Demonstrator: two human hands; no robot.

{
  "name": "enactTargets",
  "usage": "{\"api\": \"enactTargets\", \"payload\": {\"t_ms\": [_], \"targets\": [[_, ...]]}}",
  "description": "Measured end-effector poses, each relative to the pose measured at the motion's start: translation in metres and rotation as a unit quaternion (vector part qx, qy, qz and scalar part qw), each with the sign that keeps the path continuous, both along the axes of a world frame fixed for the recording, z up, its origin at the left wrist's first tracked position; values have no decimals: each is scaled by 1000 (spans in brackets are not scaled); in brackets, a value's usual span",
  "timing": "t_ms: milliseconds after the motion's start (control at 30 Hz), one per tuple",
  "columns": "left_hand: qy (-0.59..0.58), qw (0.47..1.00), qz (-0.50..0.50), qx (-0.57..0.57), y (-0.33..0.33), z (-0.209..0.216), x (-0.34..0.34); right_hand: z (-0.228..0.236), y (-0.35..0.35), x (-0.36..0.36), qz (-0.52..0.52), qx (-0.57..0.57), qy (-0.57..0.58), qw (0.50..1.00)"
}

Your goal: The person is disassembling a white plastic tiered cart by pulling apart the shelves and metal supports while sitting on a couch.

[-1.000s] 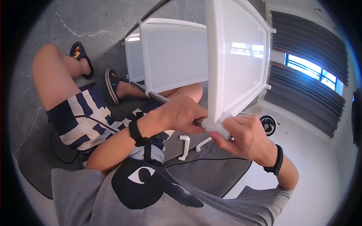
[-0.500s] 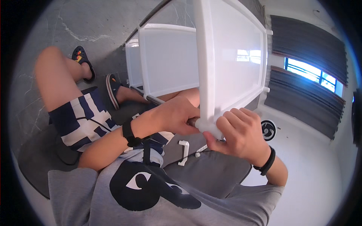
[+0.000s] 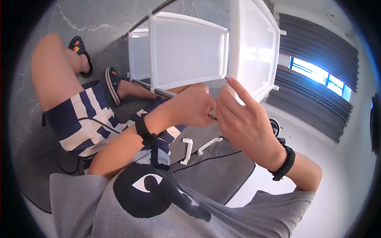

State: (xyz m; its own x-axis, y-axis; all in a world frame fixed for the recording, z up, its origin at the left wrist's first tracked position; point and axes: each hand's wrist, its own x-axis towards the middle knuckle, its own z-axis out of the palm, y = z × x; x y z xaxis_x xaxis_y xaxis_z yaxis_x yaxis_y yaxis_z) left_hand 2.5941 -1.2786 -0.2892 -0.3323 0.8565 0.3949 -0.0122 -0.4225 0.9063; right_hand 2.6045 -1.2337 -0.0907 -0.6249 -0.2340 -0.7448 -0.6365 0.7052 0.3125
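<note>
Bright window [image 3: 319, 77] daylight, fisheye-warped edges

Your left hand [image 3: 192, 107] on the rod [image 3: 164, 93], right hand [image 3: 242, 119] just beside it, trays [image 3: 186, 51] behind, handles [image 3: 198, 147] below on the mat [image 3: 222, 174].

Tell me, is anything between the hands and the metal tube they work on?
Nothing visible is. The left hand is closed around the metal tube below the white plastic trays; the right hand is at the tube's end, fingers partly open.
</note>
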Motion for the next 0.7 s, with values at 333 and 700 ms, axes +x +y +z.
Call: {"api": "enactTargets", "payload": {"t_ms": [333,700], "targets": [[61,994,93,-3,4,-8,13,-5,4,13,-36,-23,67,997],[59,997,57,9,6,-8,19,2,7,25,6,-9,54,998]]}}
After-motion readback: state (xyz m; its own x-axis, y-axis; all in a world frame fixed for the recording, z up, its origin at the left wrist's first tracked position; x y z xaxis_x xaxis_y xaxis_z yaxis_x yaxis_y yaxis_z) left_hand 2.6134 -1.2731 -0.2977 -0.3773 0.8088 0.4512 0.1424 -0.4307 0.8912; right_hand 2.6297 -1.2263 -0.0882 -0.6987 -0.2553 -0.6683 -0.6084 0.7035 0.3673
